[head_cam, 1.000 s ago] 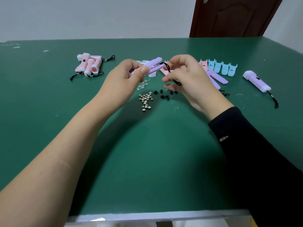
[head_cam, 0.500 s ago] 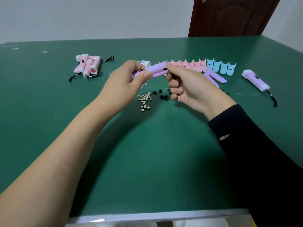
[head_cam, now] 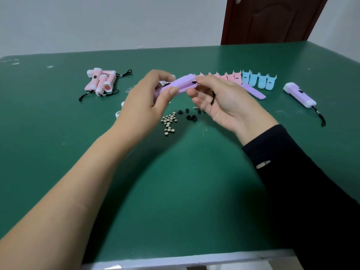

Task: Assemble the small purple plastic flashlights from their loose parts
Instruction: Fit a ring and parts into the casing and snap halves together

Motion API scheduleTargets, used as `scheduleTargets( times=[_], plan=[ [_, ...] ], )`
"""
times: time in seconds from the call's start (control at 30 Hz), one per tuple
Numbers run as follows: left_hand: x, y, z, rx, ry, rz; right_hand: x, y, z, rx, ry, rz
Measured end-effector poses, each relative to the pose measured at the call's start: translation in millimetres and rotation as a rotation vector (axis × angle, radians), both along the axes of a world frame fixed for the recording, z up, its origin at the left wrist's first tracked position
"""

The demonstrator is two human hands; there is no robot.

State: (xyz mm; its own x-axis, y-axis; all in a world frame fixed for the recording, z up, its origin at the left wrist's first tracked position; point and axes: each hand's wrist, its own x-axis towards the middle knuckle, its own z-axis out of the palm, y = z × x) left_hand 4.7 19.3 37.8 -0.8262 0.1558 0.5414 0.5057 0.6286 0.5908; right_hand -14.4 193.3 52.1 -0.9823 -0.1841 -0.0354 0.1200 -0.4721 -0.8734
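Purple flashlight body (head_cam: 183,84), two shell halves lying together, is held above the middle of the green table (head_cam: 175,191), slanted up to the right. Its left end is gripped by the left hand (head_cam: 144,102), thumb in front and fingers curled behind. Its right end is pinched by the thumb and forefinger of the right hand (head_cam: 220,98), where a black lanyard (head_cam: 213,98) is attached and hangs across the palm; the other fingers are loosely curled.

Below the hands, a pile of button cells (head_cam: 169,121) is seen beside small black parts (head_cam: 191,116). Towards the far edge, pink shell halves (head_cam: 228,76) and blue shell halves (head_cam: 259,80) are lined in one row, with loose purple shell halves (head_cam: 253,91) just in front. A finished purple flashlight (head_cam: 300,95) lies near the right edge, and finished pink flashlights (head_cam: 101,80) are heaped towards the far left corner.
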Motion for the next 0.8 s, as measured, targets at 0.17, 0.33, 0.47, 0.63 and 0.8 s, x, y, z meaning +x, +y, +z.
scheduleTargets(
  times=[0.17, 0.33, 0.47, 0.63, 0.8],
  plan=[
    [-1.1, -1.8, 0.7, -0.083, 0.085, -0.075, -0.3, -2.2, -0.1, -0.078, -0.066, -0.006],
    [-5.7, -5.3, -1.1, -0.111, 0.102, -0.070, 0.4, -5.6, 0.7, -0.128, -0.119, -0.007],
    [-5.7, -5.2, -0.7, -0.149, 0.126, -0.089, 1.4, -6.4, 0.2, -0.149, -0.146, -0.021],
    [-6.1, -3.9, -0.9, -0.177, 0.108, -0.094, 1.6, -6.1, -0.5, -0.165, -0.170, -0.045],
    [-5.6, -2.3, -2.6, -0.141, 0.064, -0.106, 3.2, -7.8, -1.2, -0.134, -0.185, -0.063]
  ],
)
